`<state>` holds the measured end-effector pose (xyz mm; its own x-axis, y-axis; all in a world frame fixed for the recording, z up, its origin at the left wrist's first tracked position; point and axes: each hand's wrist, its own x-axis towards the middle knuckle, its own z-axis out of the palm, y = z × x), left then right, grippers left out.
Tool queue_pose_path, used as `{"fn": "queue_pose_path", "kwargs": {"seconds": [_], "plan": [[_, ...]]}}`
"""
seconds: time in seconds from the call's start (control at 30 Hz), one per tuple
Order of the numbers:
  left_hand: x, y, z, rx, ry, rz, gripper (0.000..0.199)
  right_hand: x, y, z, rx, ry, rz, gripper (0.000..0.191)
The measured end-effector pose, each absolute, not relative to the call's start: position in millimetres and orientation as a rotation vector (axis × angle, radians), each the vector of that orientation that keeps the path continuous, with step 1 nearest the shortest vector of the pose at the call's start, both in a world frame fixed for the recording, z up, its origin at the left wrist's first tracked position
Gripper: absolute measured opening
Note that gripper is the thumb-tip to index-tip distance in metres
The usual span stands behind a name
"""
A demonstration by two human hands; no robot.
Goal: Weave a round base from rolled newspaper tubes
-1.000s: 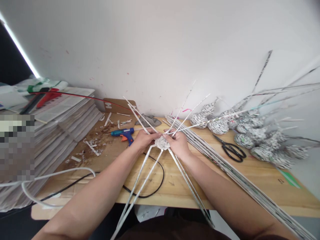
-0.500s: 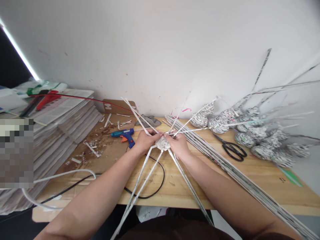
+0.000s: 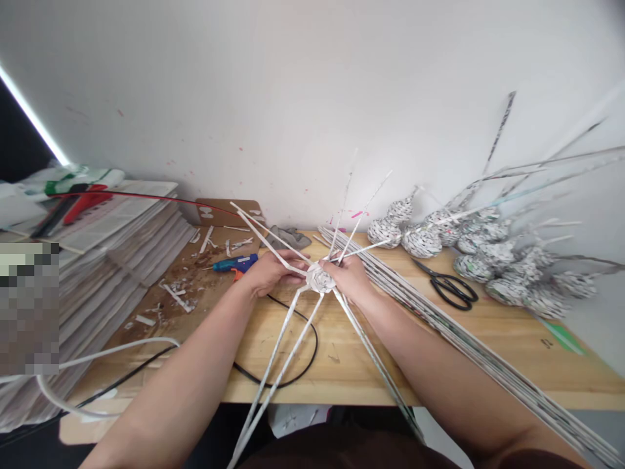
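Observation:
A small woven base of rolled newspaper strips is held over the table, with long paper strips fanning out toward the wall and toward me. My right hand grips its right edge, thumb on top near where the strips leave it. On the left side, my left hand has its fingers apart and stretched toward the base, next to the left strips. Whether its fingertips touch the base is hard to see. Just beyond the left hand lies a blue glue gun, partly hidden by it.
A bundle of paper tubes runs diagonally along the right, near black scissors. Several woven paper gourd shapes stand against the wall. Stacked newspapers are at left. A black cable loops on the table, and paper scraps litter cardboard.
My left hand has loosened from the woven base and shifted left, over part of the glue gun. The base shows more of its face. My right hand still holds it.

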<state>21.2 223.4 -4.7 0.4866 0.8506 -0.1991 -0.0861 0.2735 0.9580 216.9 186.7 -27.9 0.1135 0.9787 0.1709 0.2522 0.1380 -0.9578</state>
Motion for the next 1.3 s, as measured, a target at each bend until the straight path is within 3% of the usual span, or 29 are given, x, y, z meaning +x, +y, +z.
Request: {"fn": "queue_pose_path", "kwargs": {"seconds": [0.27, 0.53, 1.3], "plan": [[37, 215, -14, 1.151, 0.873, 0.822, 0.034, 206, 170, -8, -1.401, -1.537, 0.688, 0.020], [40, 217, -14, 1.121, 0.946, 0.988, 0.037, 206, 174, -10, -1.344, -1.326, 0.986, 0.016], [46, 220, -29, 1.107, 0.842, 1.001, 0.038, 206, 173, -16, -1.389, -1.517, 0.715, 0.014]]}}
